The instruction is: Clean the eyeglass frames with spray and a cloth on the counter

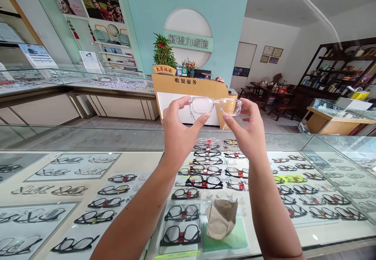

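Note:
Both my hands hold up one pair of clear-framed eyeglasses [216, 101] above the glass display case. My left hand [182, 124] pinches the left side of the frame between thumb and fingers. At the other end, my right hand [248, 126] grips the right rim the same way. The lenses are see-through, with small print on them. Below, on the case, a crumpled beige cloth [222, 219] rests on a green pad [226, 238]. Rows of eyeglasses [204, 181] lie beneath my hands.
More dark-framed eyeglasses [95, 217] fill the case to the left, and others [314, 201] to the right. Across the aisle stands a wooden counter [164, 85] with a potted plant [163, 54]. Glass showcases [111, 83] run along the left wall. A small display counter [337, 117] stands right.

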A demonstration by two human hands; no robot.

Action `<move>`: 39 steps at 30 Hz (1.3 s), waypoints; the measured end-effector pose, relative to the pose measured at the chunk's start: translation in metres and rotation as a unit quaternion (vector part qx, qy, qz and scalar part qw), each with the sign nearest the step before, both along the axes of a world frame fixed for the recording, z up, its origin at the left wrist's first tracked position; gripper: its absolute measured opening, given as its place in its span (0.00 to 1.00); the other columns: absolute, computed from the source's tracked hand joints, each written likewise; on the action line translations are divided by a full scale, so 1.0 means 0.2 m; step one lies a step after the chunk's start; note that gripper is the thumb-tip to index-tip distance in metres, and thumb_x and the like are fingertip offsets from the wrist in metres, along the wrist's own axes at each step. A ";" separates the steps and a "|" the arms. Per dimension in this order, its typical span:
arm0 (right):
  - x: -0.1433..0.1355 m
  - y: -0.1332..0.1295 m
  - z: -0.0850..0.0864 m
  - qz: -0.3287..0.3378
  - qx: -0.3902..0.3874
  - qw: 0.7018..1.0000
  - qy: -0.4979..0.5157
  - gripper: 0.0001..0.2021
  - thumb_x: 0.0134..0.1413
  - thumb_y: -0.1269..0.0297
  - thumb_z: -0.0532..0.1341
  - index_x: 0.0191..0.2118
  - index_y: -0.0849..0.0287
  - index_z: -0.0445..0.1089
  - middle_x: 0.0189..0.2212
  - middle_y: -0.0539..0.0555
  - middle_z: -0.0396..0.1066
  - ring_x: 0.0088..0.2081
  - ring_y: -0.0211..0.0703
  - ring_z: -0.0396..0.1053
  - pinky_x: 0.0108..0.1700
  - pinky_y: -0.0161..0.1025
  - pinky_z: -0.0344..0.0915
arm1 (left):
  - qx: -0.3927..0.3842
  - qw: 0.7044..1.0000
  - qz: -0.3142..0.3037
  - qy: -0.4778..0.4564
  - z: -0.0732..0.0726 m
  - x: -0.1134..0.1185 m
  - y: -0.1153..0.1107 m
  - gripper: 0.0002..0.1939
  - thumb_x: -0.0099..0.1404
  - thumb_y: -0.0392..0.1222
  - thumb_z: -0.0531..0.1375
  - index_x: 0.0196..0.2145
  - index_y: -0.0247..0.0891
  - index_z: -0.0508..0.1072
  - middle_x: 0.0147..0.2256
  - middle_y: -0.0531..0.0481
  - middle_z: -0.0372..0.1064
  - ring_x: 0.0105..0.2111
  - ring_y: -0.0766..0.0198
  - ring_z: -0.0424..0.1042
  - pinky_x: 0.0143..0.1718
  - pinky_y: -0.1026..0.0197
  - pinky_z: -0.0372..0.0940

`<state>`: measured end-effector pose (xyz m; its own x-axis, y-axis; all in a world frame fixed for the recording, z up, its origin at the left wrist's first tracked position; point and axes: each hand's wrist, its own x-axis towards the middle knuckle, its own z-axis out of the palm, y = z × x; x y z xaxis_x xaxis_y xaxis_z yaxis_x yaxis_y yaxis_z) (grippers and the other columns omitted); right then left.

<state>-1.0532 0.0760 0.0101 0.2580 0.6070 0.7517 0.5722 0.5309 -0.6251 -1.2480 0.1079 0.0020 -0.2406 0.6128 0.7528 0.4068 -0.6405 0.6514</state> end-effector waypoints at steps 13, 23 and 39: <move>-0.01 0.00 0.00 -0.028 0.011 1.000 -0.006 0.30 0.61 0.44 0.72 0.64 0.49 0.70 0.60 0.61 0.76 0.59 0.60 0.74 0.61 0.64 0.72 | -0.033 0.999 -0.017 0.002 0.01 0.00 0.01 0.27 0.65 0.49 0.76 0.59 0.48 0.77 0.58 0.45 0.80 0.63 0.45 0.74 0.67 0.37 0.62; 0.00 -0.01 0.00 -0.002 -0.014 1.000 -0.006 0.31 0.62 0.46 0.71 0.67 0.48 0.69 0.63 0.62 0.75 0.62 0.63 0.73 0.66 0.68 0.69 | 0.049 0.998 0.027 0.021 -0.02 0.02 0.01 0.29 0.65 0.44 0.76 0.60 0.49 0.74 0.58 0.46 0.79 0.61 0.46 0.75 0.65 0.40 0.65; 0.03 0.03 0.00 0.047 -0.080 0.996 0.009 0.30 0.62 0.46 0.71 0.66 0.50 0.73 0.61 0.63 0.80 0.62 0.63 0.77 0.64 0.67 0.72 | 0.077 0.992 0.078 0.059 0.00 0.03 -0.05 0.32 0.63 0.43 0.78 0.61 0.50 0.74 0.57 0.44 0.77 0.62 0.40 0.73 0.68 0.34 0.63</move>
<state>-1.0469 0.0818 0.0093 0.2067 0.7404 0.6396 0.5122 0.4751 -0.7155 -1.2416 0.0982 0.0027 -0.2269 0.4507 0.8634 0.5764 -0.6524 0.4920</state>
